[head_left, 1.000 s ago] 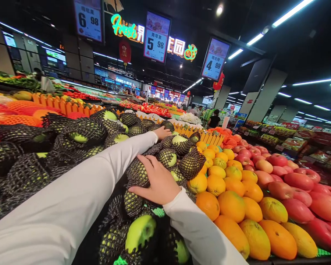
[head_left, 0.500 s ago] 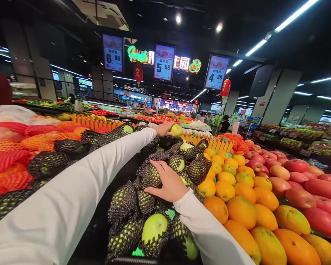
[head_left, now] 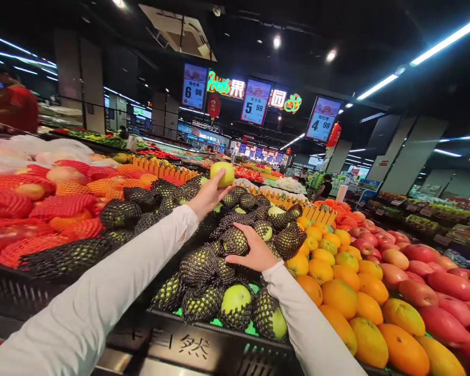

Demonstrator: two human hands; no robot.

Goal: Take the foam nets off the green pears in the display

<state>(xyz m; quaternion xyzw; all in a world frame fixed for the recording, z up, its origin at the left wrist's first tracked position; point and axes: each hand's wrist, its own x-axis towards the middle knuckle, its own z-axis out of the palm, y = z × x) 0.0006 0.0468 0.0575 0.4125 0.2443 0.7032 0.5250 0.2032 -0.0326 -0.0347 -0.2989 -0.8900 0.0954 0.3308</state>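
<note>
A bare yellow-green apple point(head_left: 224, 171) is gripped in the fingers of my left hand point(head_left: 207, 196), raised over the back of the display. My right hand point(head_left: 254, 248) rests among green apples in black foam nets, its thumb and fingers spread beside a netted apple point(head_left: 235, 241). The undersides of its fingers are partly hidden. Close to the front edge, a green apple point(head_left: 235, 300) shows its bare top above its net. More netted apples point(head_left: 198, 265) lie piled around my right hand.
Oranges point(head_left: 342, 300) and red apples point(head_left: 454, 274) are heaped on the right. Fruit in red and orange nets point(head_left: 62, 209) fills the left side. A low orange fence point(head_left: 160, 169) runs behind. Price signs point(head_left: 254, 102) hang above. A person in red point(head_left: 18, 107) stands far left.
My left hand has drawn back and left, lifting the apple higher. My right hand stays over the netted apples. The view has shifted, and the display's front edge now shows.
</note>
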